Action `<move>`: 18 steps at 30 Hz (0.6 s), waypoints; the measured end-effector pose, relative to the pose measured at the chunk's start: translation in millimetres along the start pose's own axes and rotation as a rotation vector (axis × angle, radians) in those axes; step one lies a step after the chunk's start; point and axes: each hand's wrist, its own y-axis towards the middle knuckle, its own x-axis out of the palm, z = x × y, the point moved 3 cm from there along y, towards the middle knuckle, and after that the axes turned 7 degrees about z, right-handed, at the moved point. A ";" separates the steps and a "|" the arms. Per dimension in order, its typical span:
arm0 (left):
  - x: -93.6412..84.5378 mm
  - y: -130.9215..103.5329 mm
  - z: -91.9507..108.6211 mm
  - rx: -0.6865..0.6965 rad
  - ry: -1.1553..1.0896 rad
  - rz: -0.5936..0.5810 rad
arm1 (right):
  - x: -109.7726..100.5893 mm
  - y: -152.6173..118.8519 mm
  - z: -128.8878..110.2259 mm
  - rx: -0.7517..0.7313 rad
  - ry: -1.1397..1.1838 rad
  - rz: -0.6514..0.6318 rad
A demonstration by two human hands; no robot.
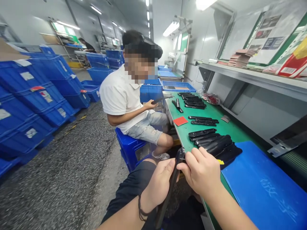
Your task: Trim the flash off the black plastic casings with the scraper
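Observation:
A long, narrow black plastic part [173, 183] slants up from my lap, its rounded end at the top. My left hand [160, 182] is wrapped around it just below that end. Close against the upper end, my right hand [202, 171] is closed with its fingers curled in. What it grips is hidden by the fingers. A small yellow tip [220, 162] shows just past its knuckles; whether it belongs to something in the hand I cannot tell. Beyond my right hand, a pile of similar black parts [216, 142] lies on the green table [180, 130].
A blue sheet [266, 188] covers the near right of the table. Further along lie more black parts [194, 100] and a red card [180, 121]. A co-worker [120, 92] sits on a blue stool [130, 143], holding a dark part. Blue crates [31, 105] are stacked at left.

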 end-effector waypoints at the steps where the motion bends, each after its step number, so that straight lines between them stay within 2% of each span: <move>1: -0.5 0.3 0.6 -0.004 -0.001 0.002 | 0.7 -0.2 -0.6 0.001 0.010 -0.015; 8: -10.6 10.8 5.3 -0.056 -0.051 0.158 | 11.4 -3.8 -12.7 -0.009 0.119 -0.106; 14: -10.6 20.4 13.6 -0.082 -0.128 0.207 | 18.1 -5.7 -20.0 -0.016 0.150 -0.132; 18: -9.7 23.1 14.9 -0.082 -0.099 0.253 | 17.1 -4.6 -19.0 -0.008 0.161 -0.116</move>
